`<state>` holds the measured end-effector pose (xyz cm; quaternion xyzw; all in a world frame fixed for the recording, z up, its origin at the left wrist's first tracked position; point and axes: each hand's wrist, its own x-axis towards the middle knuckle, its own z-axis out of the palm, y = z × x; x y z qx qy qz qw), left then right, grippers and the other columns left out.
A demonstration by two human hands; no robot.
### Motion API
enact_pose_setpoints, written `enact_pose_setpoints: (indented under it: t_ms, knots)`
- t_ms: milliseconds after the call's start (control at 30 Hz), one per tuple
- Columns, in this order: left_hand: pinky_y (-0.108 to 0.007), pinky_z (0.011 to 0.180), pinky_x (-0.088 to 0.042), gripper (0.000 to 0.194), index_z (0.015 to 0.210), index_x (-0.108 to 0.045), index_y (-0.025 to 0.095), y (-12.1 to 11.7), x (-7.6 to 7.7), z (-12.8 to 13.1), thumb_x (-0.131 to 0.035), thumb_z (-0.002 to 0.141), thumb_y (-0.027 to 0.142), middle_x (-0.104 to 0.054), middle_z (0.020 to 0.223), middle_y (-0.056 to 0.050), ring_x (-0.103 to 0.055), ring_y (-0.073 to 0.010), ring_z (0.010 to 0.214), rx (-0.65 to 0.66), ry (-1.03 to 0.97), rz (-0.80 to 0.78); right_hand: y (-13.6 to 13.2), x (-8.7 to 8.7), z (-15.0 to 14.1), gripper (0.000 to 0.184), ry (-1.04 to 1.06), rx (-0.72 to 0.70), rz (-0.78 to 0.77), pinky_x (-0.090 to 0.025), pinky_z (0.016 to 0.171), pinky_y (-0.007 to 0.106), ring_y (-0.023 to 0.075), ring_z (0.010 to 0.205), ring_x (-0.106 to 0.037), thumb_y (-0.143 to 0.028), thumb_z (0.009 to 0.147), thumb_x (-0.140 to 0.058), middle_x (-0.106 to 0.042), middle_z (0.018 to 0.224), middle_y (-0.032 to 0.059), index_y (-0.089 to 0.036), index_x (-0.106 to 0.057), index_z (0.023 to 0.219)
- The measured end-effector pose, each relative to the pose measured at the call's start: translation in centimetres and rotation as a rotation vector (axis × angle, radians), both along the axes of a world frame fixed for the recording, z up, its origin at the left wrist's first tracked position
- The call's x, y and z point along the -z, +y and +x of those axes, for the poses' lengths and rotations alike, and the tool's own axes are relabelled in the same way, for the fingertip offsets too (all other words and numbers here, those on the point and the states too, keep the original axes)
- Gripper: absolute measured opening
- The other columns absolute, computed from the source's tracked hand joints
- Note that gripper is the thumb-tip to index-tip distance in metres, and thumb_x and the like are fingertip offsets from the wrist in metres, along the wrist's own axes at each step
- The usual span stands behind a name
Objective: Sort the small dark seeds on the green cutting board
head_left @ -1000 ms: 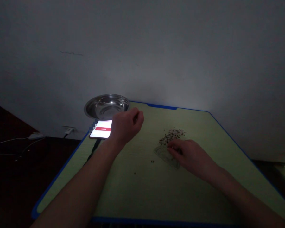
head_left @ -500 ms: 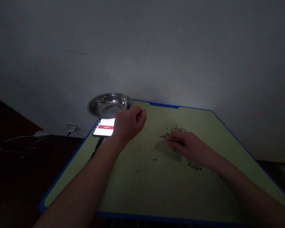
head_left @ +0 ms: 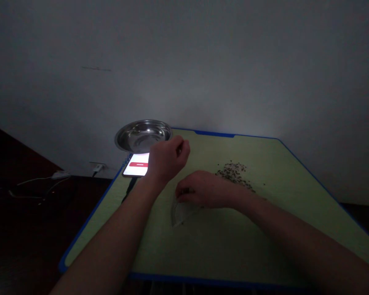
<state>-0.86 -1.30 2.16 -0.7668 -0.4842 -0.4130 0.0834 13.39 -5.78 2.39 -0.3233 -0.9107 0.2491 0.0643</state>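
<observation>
My right hand [head_left: 204, 190] pinches a thin, translucent curved piece [head_left: 181, 214], perhaps plastic, whose edge is at or close to the table top. Part of that piece is hidden under the fingers. To the right and beyond the hand lie small dark grains [head_left: 233, 171] mixed with some pale ones, scattered in a loose patch. My left hand [head_left: 168, 156] is closed in a fist above the table, close to the bowl and the phone. Its fingertips are turned away, so whatever may be inside it is hidden.
A steel bowl [head_left: 144, 135] stands at the table's far left corner. In front of it lies a lit phone [head_left: 135, 165], partly covered by my left hand, with a dark cable. The pale green table [head_left: 203, 250] has a blue rim, and a wall stands behind it.
My right hand has swept left and toward me with the translucent piece. The grains now form one patch, with the near cluster no longer seen apart. My left hand has barely moved.
</observation>
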Motion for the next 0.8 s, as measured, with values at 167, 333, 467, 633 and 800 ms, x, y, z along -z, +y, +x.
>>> enact_pose_setpoints:
  t_ms: [167,333,467,633,800]
  knots:
    - [-0.029,0.050,-0.023,0.033,0.056,-0.050,0.020,-0.1,0.0,0.0,-0.045,0.086,0.031,-0.047,0.047,0.002,-0.037,-0.0107,0.043,0.003,0.000,-0.007,-1.0,-0.6,0.2,0.016,-0.039,-0.079,-0.023,-0.044,0.075,0.026,0.0167,0.082,-0.066,-0.023,0.085,-0.059,-0.075,0.093,0.0011,-0.022,-0.073,0.093]
    - [-0.029,0.050,-0.024,0.033,0.056,-0.051,0.019,-0.2,0.0,0.1,-0.045,0.087,0.031,-0.048,0.048,0.001,-0.037,-0.0110,0.044,0.013,-0.002,-0.014,-1.8,-0.5,2.5,0.017,-0.049,-0.069,-0.073,-0.044,0.074,0.024,0.0148,0.079,-0.066,-0.018,0.085,-0.060,-0.075,0.089,0.0010,-0.021,-0.074,0.094]
    - [-0.028,0.050,-0.023,0.033,0.057,-0.051,0.019,-0.2,-0.1,0.2,-0.045,0.086,0.032,-0.047,0.048,0.002,-0.036,-0.0108,0.044,0.012,-0.013,-0.030,-2.6,0.2,4.2,0.017,-0.019,0.009,-0.102,-0.044,0.071,0.023,0.0139,0.075,-0.065,-0.019,0.086,-0.059,-0.074,0.085,0.0018,-0.020,-0.074,0.092]
    - [-0.029,0.050,-0.022,0.032,0.056,-0.049,0.020,-0.3,-0.2,0.3,-0.046,0.086,0.031,-0.046,0.048,0.002,-0.034,-0.0106,0.043,0.013,-0.009,-0.042,-3.7,0.7,4.6,0.016,0.012,0.148,-0.104,-0.044,0.069,0.023,0.0142,0.075,-0.064,-0.021,0.086,-0.059,-0.074,0.085,0.0015,-0.020,-0.073,0.092]
    - [-0.029,0.050,-0.022,0.032,0.055,-0.046,0.020,-0.3,-0.2,0.3,-0.047,0.085,0.031,-0.045,0.047,0.002,-0.033,-0.0105,0.043,0.026,-0.008,-0.047,-4.5,0.8,3.7,0.016,0.034,0.116,-0.108,-0.045,0.073,0.024,0.0148,0.077,-0.065,-0.022,0.086,-0.060,-0.074,0.087,0.0025,-0.021,-0.074,0.094]
